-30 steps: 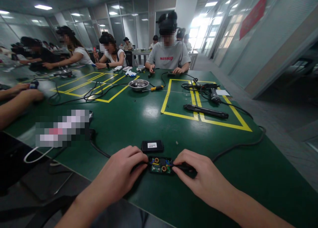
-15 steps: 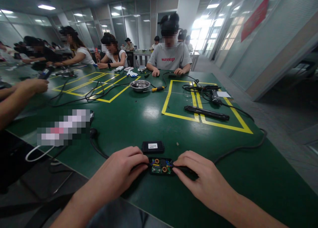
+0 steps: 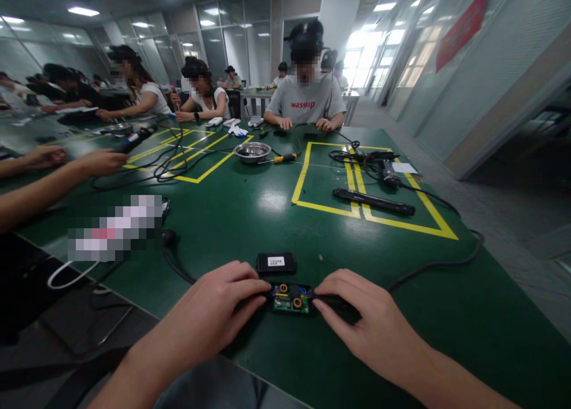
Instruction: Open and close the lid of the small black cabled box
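Observation:
A small black case with a green circuit board (image 3: 291,302) in it lies open on the green table. Copper coils and coloured wires show on the board. At the case's left end, my left hand (image 3: 223,305) pinches the black cable where it enters; the grip is partly hidden by the fingers. On the opposite side, the thumb and fingers of my right hand (image 3: 361,308) close on the other black cable (image 3: 336,301) beside the case. Just behind the case rests its black cover (image 3: 276,263), which carries a white label.
Farther back are a metal bowl (image 3: 252,153), a yellow-and-black screwdriver (image 3: 284,159), a black tube-shaped part (image 3: 373,201) and tangled cables within yellow tape. A blurred-out pale object (image 3: 118,227) lies at left, near a co-worker's hands (image 3: 100,161). Another person sits across the table.
My hands stay at the two ends of the case, with barely any shift. At left, the co-worker's hands have moved to the right with a dark tool.

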Motion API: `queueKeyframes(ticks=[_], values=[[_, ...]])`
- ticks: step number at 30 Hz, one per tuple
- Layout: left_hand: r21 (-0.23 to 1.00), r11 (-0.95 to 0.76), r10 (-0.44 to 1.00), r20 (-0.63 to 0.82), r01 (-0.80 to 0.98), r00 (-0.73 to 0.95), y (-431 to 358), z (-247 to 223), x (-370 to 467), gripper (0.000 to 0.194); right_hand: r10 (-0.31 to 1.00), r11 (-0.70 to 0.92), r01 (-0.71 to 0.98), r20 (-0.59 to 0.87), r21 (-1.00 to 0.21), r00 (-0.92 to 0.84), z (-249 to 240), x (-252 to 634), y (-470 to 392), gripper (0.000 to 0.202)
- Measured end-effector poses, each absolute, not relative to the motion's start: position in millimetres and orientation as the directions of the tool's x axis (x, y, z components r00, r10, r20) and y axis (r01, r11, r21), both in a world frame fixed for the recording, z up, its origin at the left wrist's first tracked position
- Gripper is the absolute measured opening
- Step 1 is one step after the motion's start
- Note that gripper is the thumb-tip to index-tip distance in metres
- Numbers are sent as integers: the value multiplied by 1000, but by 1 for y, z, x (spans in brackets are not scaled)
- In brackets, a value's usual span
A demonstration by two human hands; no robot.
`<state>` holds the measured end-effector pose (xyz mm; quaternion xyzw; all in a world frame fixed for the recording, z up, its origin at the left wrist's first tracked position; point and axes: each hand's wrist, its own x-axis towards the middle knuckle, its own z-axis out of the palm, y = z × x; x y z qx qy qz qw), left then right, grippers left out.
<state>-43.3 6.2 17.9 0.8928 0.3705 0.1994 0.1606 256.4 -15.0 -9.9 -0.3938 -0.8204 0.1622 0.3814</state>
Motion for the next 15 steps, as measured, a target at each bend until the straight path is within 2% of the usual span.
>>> queueKeyframes(ticks=[9,15], values=[[513,-628,757,230,585,611,6,20,-44,22,769,637,532,497,-557,-401,-5,256,-17,17],[524,-613,759,181,591,626,6,16,-46,20,792,611,576,423,-543,-441,-5,256,-17,20]])
